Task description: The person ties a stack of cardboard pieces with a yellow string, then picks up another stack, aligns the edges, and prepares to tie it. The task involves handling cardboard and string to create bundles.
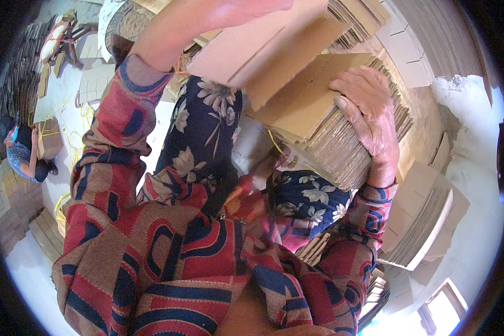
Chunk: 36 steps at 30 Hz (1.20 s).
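My left hand [229, 11] is raised at the top of the view and holds a flat folded cardboard sheet [263, 50] from above. My right hand [367, 109] lies palm down, fingers spread, on the top edge of a thick stack of flattened cardboard sheets [330, 140] that rests against my lap. The lifted sheet hovers just above the left part of that stack. Both my forearms wear red, brown and navy patterned sleeves; dark floral trousers show between them.
More cardboard stacks stand at the right [425, 218] and at the top [364, 17]. Another person [25, 154] sits at the far left handling cardboard beside yellow string [67, 134]. White floor surrounds the piles.
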### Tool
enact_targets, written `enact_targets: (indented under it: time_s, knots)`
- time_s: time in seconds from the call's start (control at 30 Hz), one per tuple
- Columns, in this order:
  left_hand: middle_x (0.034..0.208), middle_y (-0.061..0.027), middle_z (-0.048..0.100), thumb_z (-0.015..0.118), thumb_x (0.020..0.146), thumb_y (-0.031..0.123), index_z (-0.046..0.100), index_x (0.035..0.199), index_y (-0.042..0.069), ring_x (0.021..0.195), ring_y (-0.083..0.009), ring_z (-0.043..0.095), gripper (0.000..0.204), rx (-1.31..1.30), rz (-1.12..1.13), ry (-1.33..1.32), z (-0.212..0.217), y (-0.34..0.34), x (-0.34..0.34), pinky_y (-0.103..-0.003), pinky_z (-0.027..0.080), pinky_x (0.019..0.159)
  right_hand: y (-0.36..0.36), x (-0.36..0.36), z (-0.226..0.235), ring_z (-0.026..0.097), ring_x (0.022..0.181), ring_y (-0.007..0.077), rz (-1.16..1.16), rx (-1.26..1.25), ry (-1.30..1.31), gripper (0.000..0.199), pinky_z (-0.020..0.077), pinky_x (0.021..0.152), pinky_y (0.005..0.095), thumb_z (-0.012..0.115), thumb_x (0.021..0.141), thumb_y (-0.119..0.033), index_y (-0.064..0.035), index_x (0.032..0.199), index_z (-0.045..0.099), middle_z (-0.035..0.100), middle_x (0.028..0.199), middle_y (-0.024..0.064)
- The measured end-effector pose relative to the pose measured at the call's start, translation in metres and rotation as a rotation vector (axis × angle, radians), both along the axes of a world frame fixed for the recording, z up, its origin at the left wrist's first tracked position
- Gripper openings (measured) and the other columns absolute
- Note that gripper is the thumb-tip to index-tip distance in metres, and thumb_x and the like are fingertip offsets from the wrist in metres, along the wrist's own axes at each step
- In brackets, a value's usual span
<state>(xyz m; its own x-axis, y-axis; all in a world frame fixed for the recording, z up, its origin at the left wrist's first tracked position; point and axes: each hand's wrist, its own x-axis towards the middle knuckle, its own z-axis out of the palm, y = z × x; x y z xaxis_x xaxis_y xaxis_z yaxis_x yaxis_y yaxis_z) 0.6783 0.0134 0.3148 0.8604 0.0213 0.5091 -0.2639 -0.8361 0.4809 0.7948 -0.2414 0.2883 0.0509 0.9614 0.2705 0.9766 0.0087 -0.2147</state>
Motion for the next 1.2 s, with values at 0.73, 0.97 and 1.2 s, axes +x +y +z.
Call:
enact_targets:
  time_s: [0.73,0.97,1.2]
  knots:
    - [0.058,-0.0096,0.059,0.062,0.086,0.037,0.063,0.083,-0.002,0.043,-0.0176,0.058,0.039,-0.626,-0.200,0.549,-0.063,-0.060,0.073,-0.027,0.047,0.037,0.003,-0.005,0.004,0.056,0.103,0.0303,-0.041,-0.050,0.033,0.038,0.0371,0.095,0.0432,0.058,0.086,-0.025,-0.0087,0.120,0.061,0.064,0.105,0.0095]
    - [0.120,-0.0115,0.059,0.071,0.077,0.034,0.045,0.139,0.009,0.104,-0.0180,0.058,0.072,-0.666,-0.328,0.390,-0.120,-0.021,0.002,-0.031,0.048,0.085,0.001,-0.002,0.002,0.057,0.103,0.0305,-0.038,-0.011,-0.007,0.035,0.0376,0.096,0.0437,0.060,0.084,-0.022,-0.0070,0.116,0.063,0.065,0.103,0.0113]
    - [0.140,-0.0214,0.043,0.051,0.062,-0.003,0.036,0.143,0.007,0.131,-0.0356,0.040,0.083,-0.319,-0.005,0.380,-0.187,-0.035,-0.055,-0.036,0.032,0.109,0.003,-0.005,0.004,0.057,0.101,0.0322,-0.053,-0.016,0.035,0.036,0.0370,0.096,0.0437,0.061,0.083,-0.021,-0.0028,0.113,0.063,0.065,0.103,0.0136]
